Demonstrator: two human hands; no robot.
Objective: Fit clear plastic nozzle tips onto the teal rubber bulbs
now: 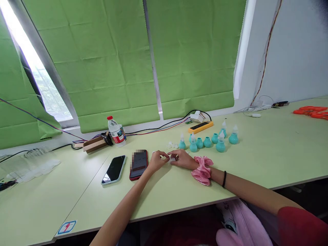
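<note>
My left hand (157,161) is closed in a pinch, its thumb and forefinger meeting the fingertips of my right hand (183,159) above the table. Between them shows a small clear plastic piece (172,159), gripped by the right fingers. What the left fingertips hold, if anything, is too small to make out. Just beyond the hands lie several small white plastic parts (172,145). Behind the right hand stand several teal squeeze bulbs; one open-necked bulb (207,142) has no tip, while another bulb (220,146) carries a clear pointed nozzle.
Left of the hands lie a red-cased phone (138,165) and a light-cased phone (114,169). Farther back are a water bottle (116,132), a cardboard box (94,144) and a yellow power strip (201,127). Clear plastic bags (33,171) lie far left, orange-handled tools (311,111) far right.
</note>
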